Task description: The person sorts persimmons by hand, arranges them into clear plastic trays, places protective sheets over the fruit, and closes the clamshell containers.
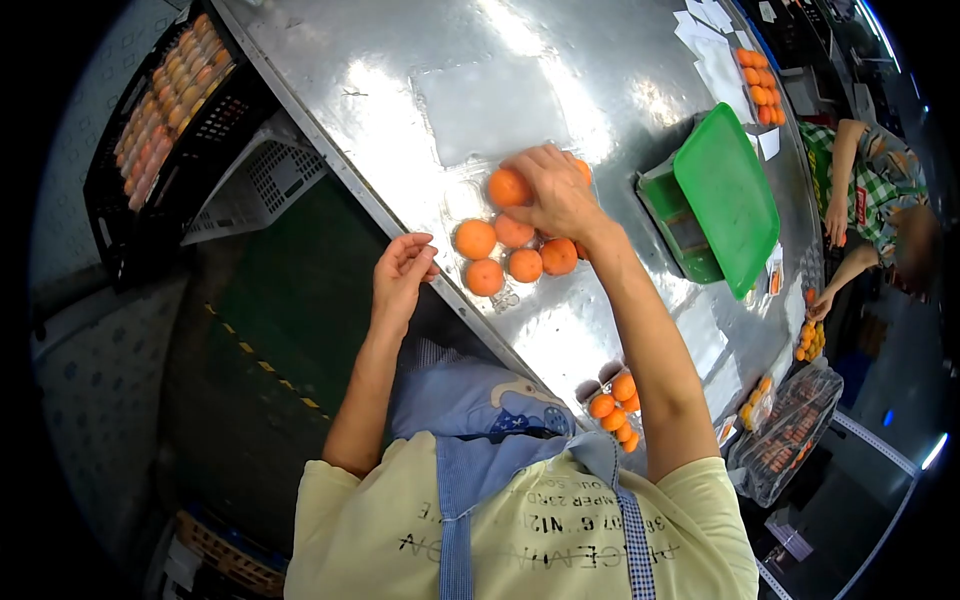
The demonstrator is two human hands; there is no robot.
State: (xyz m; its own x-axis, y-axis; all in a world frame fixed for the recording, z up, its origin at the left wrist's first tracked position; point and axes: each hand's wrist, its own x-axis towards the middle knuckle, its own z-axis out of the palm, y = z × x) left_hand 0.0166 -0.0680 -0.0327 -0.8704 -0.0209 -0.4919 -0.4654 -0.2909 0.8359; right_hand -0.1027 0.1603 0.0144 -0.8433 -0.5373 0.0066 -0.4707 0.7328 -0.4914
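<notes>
My right hand [560, 195] reaches over a clear plastic tray [462, 200] on the metal table, its fingers round an orange [510, 187]. Several more oranges sit in the tray, among them one orange [475, 239] at the near left and another orange [558, 256] below my right wrist. Part of the tray is hidden by that hand. My left hand [402, 278] hovers by the table edge, left of the tray. Its fingers are loosely bent, thumb slightly apart, with nothing visible in them.
A green lid [727, 200] leans on a green bin [682, 228] to the right. Other oranges [620, 410] lie at the near edge. Trays of fruit fill a black crate [215, 120] at left. Across the table, a co-worker's hand [836, 222] shows.
</notes>
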